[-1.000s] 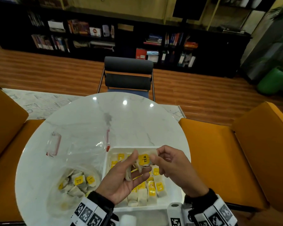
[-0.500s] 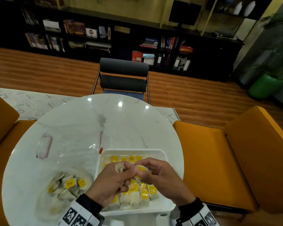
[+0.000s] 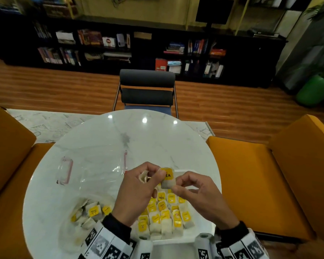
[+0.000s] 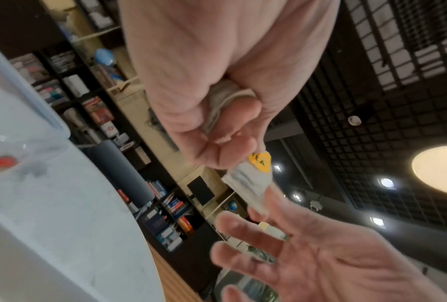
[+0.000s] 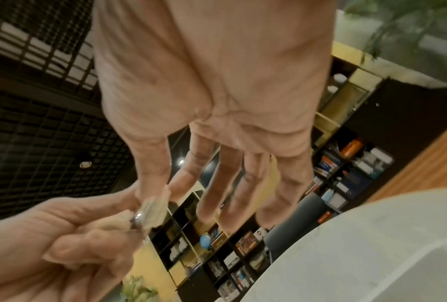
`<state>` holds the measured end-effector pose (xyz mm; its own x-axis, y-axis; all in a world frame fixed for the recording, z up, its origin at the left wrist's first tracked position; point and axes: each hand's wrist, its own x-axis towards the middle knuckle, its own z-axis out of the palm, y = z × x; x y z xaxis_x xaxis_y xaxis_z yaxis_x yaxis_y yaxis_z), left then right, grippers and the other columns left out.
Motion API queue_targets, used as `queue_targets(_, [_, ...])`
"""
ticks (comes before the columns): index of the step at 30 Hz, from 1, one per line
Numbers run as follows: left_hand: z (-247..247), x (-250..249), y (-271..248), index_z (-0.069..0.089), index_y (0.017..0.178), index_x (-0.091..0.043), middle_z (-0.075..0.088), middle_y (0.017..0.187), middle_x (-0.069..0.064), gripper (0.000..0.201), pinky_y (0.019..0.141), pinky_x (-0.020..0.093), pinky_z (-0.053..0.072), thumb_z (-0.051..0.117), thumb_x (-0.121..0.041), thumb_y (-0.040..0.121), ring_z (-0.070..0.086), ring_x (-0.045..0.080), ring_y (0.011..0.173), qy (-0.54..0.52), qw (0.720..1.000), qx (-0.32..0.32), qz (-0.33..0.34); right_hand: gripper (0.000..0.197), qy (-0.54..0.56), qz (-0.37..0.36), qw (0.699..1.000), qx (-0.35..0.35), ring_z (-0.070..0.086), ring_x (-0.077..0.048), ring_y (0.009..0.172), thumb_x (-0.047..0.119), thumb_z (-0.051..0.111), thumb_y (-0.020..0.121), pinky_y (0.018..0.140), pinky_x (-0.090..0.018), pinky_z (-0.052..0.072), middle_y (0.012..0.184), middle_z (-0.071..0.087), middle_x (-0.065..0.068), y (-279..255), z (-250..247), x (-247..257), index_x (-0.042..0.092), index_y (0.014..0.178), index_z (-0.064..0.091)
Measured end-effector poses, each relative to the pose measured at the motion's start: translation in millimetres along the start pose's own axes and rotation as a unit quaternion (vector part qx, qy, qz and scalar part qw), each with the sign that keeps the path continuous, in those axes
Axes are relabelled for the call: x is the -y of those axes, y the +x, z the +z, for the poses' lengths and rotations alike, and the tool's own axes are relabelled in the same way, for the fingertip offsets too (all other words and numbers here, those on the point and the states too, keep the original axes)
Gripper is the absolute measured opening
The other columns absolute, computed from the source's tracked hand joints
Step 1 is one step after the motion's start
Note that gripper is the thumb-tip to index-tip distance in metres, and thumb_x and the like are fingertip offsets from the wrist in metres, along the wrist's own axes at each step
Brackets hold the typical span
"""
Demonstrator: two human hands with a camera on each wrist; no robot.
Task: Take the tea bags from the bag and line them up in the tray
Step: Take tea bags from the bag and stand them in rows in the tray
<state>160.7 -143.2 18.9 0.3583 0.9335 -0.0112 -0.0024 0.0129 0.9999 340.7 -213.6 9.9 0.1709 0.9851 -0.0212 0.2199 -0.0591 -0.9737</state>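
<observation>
Counter [image 3: 101, 146] glossy white marble; bag [image 3: 94, 176] clear crinkled plastic; tea bags [image 3: 161, 219] matt paper; floor [image 3: 232, 113] wood planks.

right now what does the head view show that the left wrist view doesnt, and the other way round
Only the head view shows the white tray with lined-up tea bags, the clear plastic bag holding loose ones, and the chairs around the table.

Only the left wrist view shows a crumpled tea bag bunched inside the left hand, plus the ceiling lights.

Both show the yellow-tagged tea bag pinched between the left hand and the right hand, held above the table, and the bookshelves behind.
</observation>
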Motion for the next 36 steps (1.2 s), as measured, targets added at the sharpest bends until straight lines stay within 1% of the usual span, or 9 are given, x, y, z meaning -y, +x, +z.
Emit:
queue_targets(4, [-2,-7,3,0.073,0.073,-0.027,0.065,0.066,-0.008,0.014,0.053,0.021,0.044,0.076,-0.024,0.086,0.056,0.014,0.048,0.091,0.995,0.024,0.041,0.019,-0.009,-0.027,0.999,-0.023,0.068,-0.011,0.091,0.033,0.078,0.079,0.076,-0.033,0.059,0.096,0.072,0.008,2,1,13,0.021,0.095,0.074])
queue_targets(8, [2,-9,3,0.074,0.081,-0.020,0.068,0.069,-0.008,0.007,0.050,0.019,0.044,0.076,-0.026,0.085,0.055,0.015,0.048,0.070,0.996,0.034,0.035,0.006,-0.011,-0.042,0.998,-0.051,0.068,-0.019,0.083,0.018,0.077,0.084,0.073,-0.041,0.056,0.083,0.072,-0.004,5,6,12,0.013,0.084,0.076])
queue_targets(13, [7,-4,2,0.071,0.080,-0.021,0.067,0.072,-0.008,0.009,0.051,0.019,0.044,0.076,-0.022,0.087,0.058,0.015,0.049,0.076,0.996,0.050,0.013,0.004,0.021,-0.039,0.997,-0.059,0.069,-0.020,0.083,0.015,0.073,0.088,0.075,-0.031,0.056,0.083,0.074,-0.005,4,1,11,0.014,0.086,0.076])
queue_targets(17, [10,1,1,0.072,0.089,-0.024,0.071,0.081,-0.003,0.005,0.052,0.020,0.046,0.076,-0.022,0.088,0.060,0.015,0.050,0.071,0.996,0.044,-0.018,0.004,0.018,-0.026,0.997,-0.072,0.067,-0.011,0.072,0.012,0.071,0.088,0.065,-0.020,0.051,0.082,0.075,-0.004,6,-8,8,0.010,0.090,0.073])
queue_targets(22, [2,17,-7,0.072,0.096,-0.012,0.074,0.082,0.008,0.010,0.054,0.025,0.050,0.068,-0.020,0.094,0.063,0.010,0.068,-0.022,0.994,0.012,-0.107,0.014,-0.172,0.103,0.979,-0.044,0.064,-0.012,0.062,0.023,0.074,0.088,0.061,-0.034,0.053,0.070,0.071,-0.003,7,-35,-48,0.017,0.081,0.064])
queue_targets(24, [-1,21,-12,0.071,0.097,-0.009,0.075,0.082,0.009,0.013,0.054,0.024,0.050,0.067,-0.021,0.095,0.062,0.007,0.066,-0.037,0.990,0.011,-0.133,0.020,-0.262,0.169,0.950,-0.001,0.064,-0.015,0.065,0.030,0.075,0.086,0.061,-0.031,0.051,0.069,0.069,-0.001,2,-34,-75,0.020,0.078,0.060])
queue_targets(26, [-1,24,-17,0.070,0.099,-0.008,0.075,0.085,0.010,0.015,0.055,0.026,0.050,0.066,-0.022,0.095,0.057,0.004,0.055,-0.050,0.987,0.021,-0.154,0.020,-0.320,0.212,0.923,0.033,0.065,-0.018,0.070,0.024,0.075,0.085,0.059,-0.024,0.048,0.075,0.065,0.001,-4,-29,-98,0.020,0.077,0.058])
queue_targets(31, [-5,28,-23,0.069,0.104,-0.005,0.074,0.088,0.014,0.020,0.058,0.030,0.050,0.062,-0.022,0.097,0.037,0.010,0.042,-0.098,0.975,0.025,-0.196,0.013,-0.393,0.254,0.881,0.071,0.062,-0.018,0.078,0.018,0.067,0.085,0.067,-0.028,0.051,0.087,0.064,0.000,-11,-9,-134,0.020,0.077,0.057])
queue_targets(36, [-15,28,-23,0.068,0.106,-0.004,0.074,0.087,0.012,0.022,0.058,0.028,0.051,0.061,-0.023,0.097,0.032,0.012,0.045,-0.102,0.974,0.034,-0.200,0.024,-0.381,0.287,0.873,0.099,0.058,-0.015,0.063,0.013,0.068,0.082,0.058,-0.023,0.049,0.080,0.060,0.001,-8,3,-143,0.020,0.067,0.050])
